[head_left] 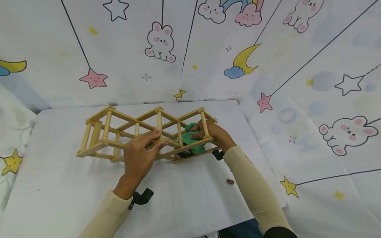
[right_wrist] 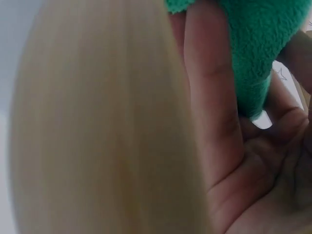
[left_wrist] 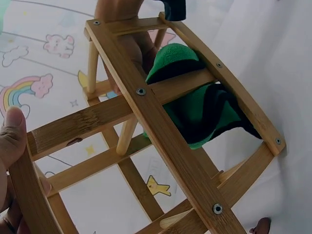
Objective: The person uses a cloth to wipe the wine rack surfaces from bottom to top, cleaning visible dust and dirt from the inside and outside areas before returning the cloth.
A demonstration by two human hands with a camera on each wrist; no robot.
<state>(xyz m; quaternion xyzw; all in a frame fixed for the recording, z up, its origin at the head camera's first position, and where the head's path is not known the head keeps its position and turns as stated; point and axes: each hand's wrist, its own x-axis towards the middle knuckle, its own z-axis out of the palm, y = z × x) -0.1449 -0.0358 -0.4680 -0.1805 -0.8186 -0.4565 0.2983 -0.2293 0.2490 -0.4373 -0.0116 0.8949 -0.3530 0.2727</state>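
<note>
A slatted wooden folding rack (head_left: 94, 149) with round dowels stands across the white table. My left hand (head_left: 139, 155) grips one of its slats near the middle, thumb on the near side. Inside the right-end section sits a fuzzy green cloth (head_left: 188, 138) with dark edging; whether it is a towel or a garment I cannot tell. My right hand (head_left: 214, 132) reaches in through the right end and holds this cloth, fingers against it in the right wrist view. In the left wrist view the green cloth (left_wrist: 173, 61) bulges behind a cross slat, partly hidden by the rack.
A small brown oval object (head_left: 230, 181) lies on the white tabletop (head_left: 70, 200), near the right forearm. Behind the table hangs a white cloth backdrop (head_left: 129, 89) printed with bunnies, stars and moons. A wooden bar (right_wrist: 107, 122) blocks much of the right wrist view.
</note>
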